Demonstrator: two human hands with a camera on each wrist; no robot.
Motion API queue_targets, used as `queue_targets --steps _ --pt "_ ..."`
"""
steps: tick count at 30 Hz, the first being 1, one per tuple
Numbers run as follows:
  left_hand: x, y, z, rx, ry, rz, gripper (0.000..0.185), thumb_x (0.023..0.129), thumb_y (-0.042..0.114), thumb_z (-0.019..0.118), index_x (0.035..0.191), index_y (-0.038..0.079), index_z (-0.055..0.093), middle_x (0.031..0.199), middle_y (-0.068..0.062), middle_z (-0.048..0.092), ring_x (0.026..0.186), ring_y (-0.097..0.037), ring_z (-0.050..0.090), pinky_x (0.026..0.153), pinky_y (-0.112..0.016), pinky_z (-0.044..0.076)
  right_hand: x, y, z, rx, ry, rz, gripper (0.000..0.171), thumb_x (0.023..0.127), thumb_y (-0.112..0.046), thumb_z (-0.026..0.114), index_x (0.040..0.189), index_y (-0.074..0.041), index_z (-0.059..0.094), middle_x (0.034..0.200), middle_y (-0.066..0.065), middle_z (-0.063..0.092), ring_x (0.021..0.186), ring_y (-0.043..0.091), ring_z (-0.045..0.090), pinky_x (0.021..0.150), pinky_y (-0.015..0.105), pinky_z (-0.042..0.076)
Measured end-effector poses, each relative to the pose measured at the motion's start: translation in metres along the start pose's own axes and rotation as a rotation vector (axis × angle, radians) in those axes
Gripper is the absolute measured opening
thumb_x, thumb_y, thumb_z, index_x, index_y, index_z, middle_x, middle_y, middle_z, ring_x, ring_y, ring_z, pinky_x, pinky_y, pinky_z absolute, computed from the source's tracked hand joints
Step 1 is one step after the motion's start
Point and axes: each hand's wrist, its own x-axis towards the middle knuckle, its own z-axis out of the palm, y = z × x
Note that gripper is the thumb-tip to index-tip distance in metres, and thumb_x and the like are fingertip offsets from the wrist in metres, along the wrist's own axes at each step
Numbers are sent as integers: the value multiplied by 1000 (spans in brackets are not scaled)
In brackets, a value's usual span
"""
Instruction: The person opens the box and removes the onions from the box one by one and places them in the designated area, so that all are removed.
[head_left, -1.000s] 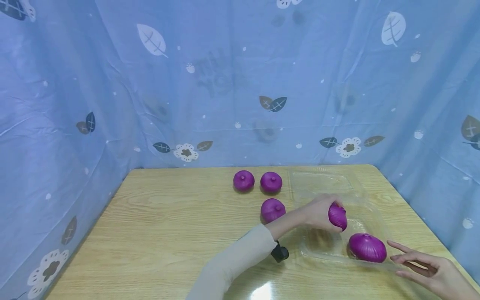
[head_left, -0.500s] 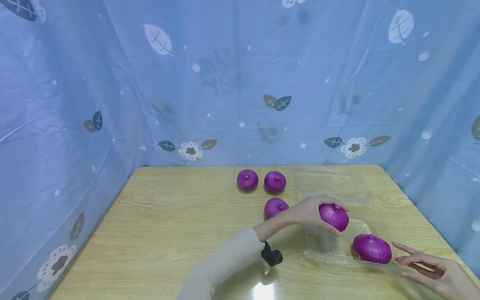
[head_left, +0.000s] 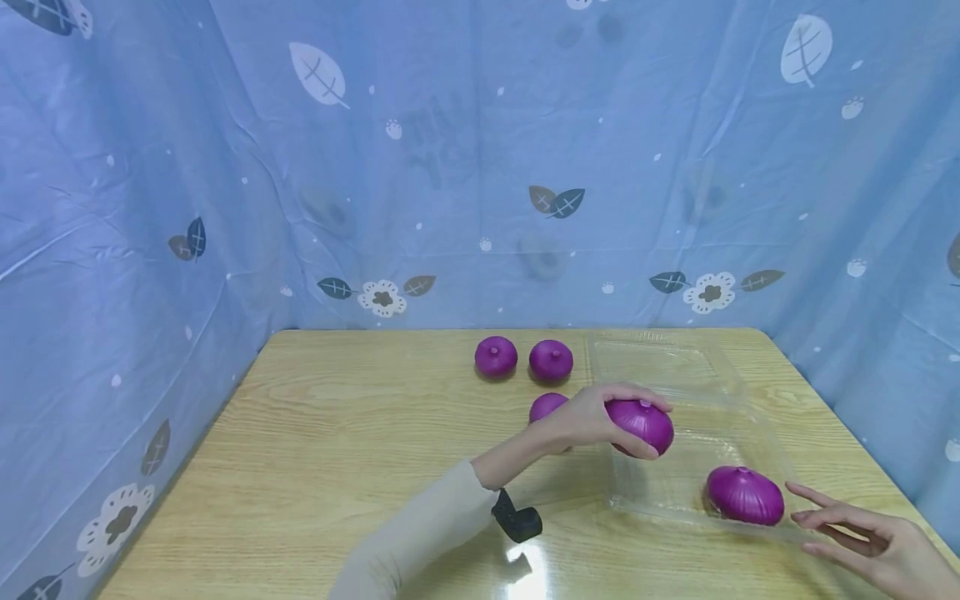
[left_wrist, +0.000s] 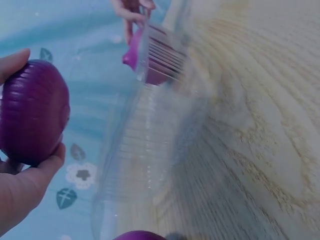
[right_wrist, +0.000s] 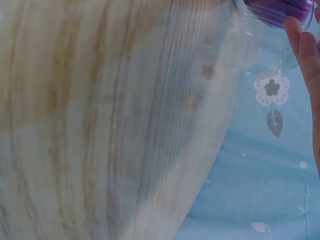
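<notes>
My left hand grips a purple onion, thumb below and fingers over the top. It holds the onion above the left side of a clear plastic container. In the left wrist view the held onion appears at the left, between thumb and fingers. Inside the container, at its front right corner, lies another onion. My right hand is just right of that corner, fingers extended and spread, with fingertips right at the container wall. The right wrist view shows one finger against the clear plastic.
The container's clear lid lies folded back behind it. Two onions, a left one and a right one, sit at the table's back. Another onion is partly hidden behind my left wrist. A patterned blue curtain surrounds the wooden table.
My left hand has moved left with the onion, from over the container's middle to over its left side, and the onion has turned stem up. The right hand stays by the corner.
</notes>
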Motion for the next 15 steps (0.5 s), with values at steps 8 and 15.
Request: queue_targets --steps 8,15 --pt "-16 -4 -13 38 32 8 50 61 13 82 106 27 65 109 21 56 97 -2 52 71 -22 50 1 3 -1 39 -9 -2 30 66 23 62 92 9 60 122 -15 53 107 -5 50 71 16 50" --pt "-33 -14 -24 13 69 43 52 60 13 83 108 23 64 114 17 54 105 -3 50 76 -23 49 0 3 0 69 -10 20 27 68 24 60 92 12 58 121 -14 54 107 -4 51 71 17 50"
